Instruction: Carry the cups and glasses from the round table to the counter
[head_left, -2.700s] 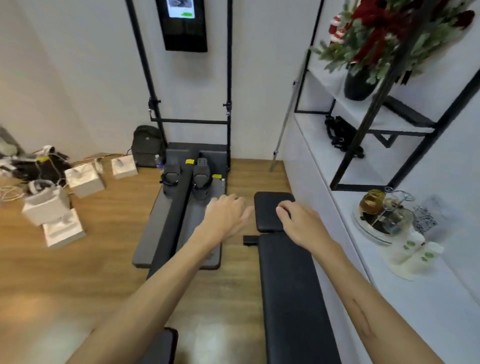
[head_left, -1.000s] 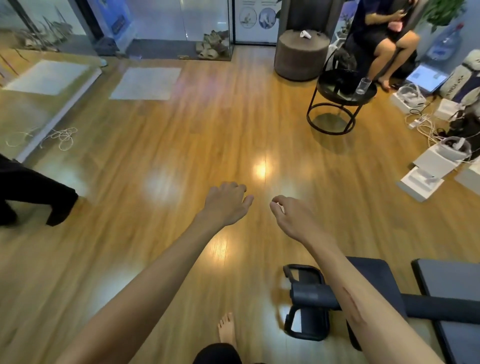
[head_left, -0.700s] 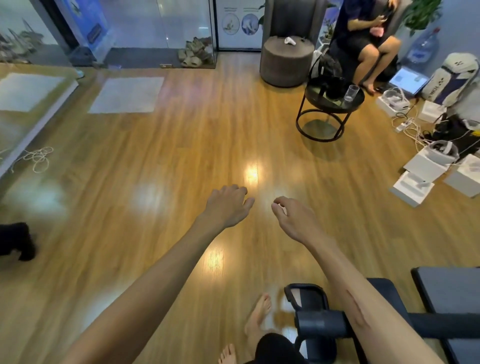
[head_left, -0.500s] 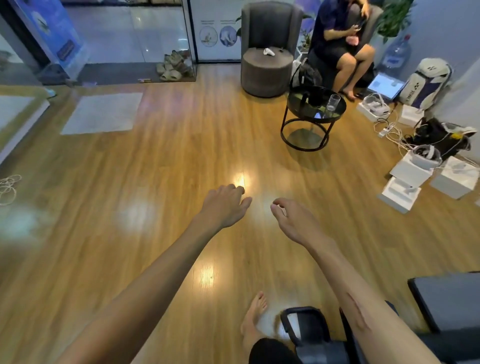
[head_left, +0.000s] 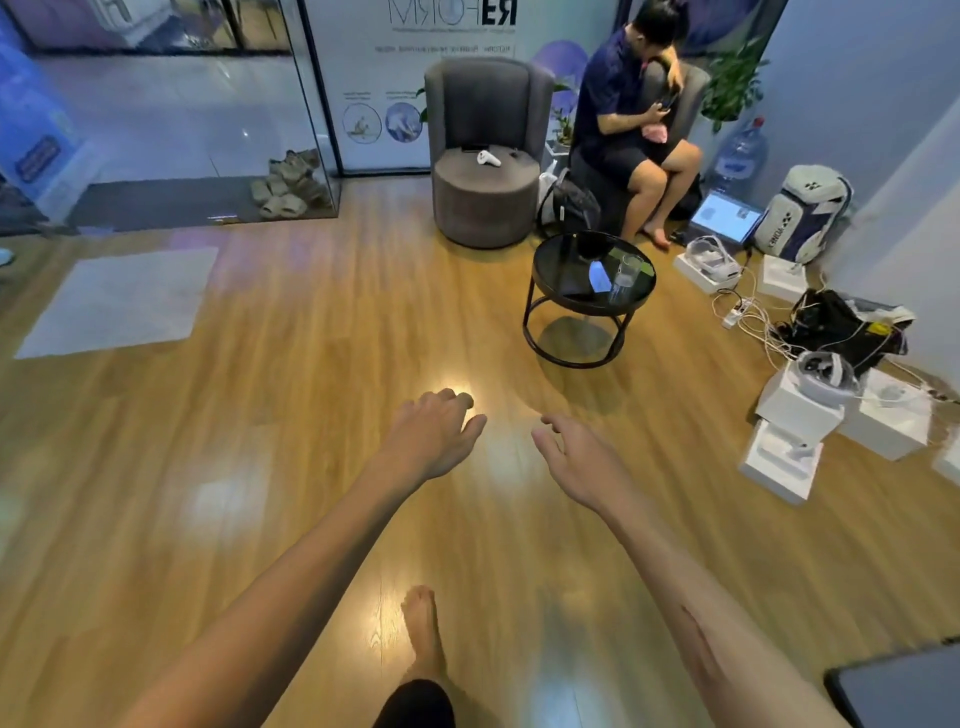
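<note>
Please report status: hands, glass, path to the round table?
Left hand and right hand open, empty. Glass stands on round table, ahead right. Bare floor between.

The white wall panel (head_left: 415, 78) behind the grey armchair (head_left: 485, 150) carries large mirrored letters reading "REFORM", cut off at the top edge. The smaller lines and round pictograms beneath are too blurred to read.

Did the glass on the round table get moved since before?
No. The glass sits at the round table's right edge as before; only the camera moved.
</note>
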